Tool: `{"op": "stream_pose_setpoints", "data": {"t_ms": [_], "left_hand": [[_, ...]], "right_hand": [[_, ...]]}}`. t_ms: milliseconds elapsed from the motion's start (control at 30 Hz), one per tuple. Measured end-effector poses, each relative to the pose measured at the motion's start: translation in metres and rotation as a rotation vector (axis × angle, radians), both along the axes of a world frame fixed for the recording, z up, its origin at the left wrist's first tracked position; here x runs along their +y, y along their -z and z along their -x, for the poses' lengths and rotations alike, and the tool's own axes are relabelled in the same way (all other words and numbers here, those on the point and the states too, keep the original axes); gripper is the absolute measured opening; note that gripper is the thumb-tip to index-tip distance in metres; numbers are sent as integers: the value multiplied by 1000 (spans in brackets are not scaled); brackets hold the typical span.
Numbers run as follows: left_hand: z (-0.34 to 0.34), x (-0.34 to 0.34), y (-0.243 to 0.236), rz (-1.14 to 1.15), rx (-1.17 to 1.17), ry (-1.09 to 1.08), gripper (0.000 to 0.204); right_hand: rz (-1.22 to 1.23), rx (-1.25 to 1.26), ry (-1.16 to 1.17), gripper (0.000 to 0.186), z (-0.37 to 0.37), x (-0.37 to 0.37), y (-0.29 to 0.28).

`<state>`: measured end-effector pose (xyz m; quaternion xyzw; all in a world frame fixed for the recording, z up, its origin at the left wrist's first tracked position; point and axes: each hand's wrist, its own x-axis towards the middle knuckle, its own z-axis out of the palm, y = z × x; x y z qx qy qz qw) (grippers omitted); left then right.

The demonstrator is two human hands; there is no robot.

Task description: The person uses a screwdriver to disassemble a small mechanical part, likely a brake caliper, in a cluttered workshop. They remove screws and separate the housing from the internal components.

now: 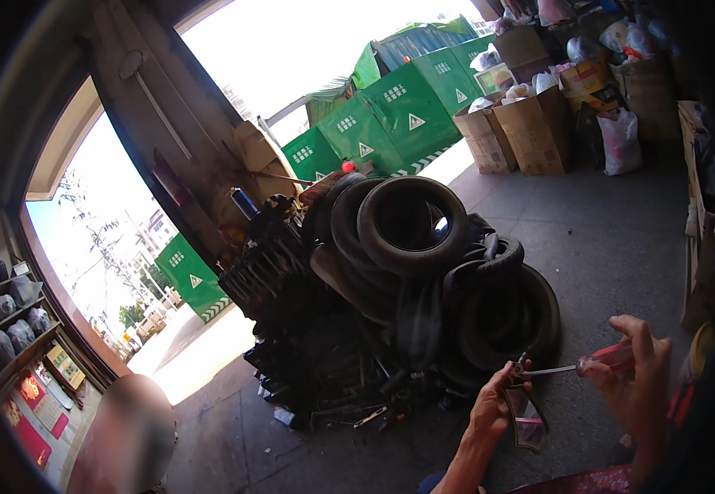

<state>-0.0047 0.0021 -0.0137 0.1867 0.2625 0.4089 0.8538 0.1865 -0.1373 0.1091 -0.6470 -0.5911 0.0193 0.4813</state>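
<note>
2 hands are sharing this work: your left hand (489, 405) is pinching the small metal fitting (522, 364) at the top of a dark-framed, four-sided mirror (528, 421) with a pinkish reflection, and your right hand (635, 383) is gripping a red-handled, steel-shafted screwdriver (612, 356). The mirror is hanging just beside your left fingers, in front of the heap of black rubber tyres (411, 257). The screwdriver's tip is lying at the fitting; whether it is seated, I cannot tell. You are probably working best when you are bracing the fitting firmly, lining the shaft up with it and pressing before twisting. If the tip is sitting askew, it is likely risking a slip toward your left fingertips, so you are wiser holding them out of its line and sparing the mirror's face any squeeze.
</note>
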Motion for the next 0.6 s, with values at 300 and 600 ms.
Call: {"op": "stream_pose_setpoints", "data": {"t_ms": [300,600], "left_hand": [[3,-8,-25,-63,46,-53,25],[-8,-6,-18,5,-35,22,31]], "right_hand": [[-186,-82,-128,54,4,0,-14],[-261,-77,31,76,6,-3,-2]]}}
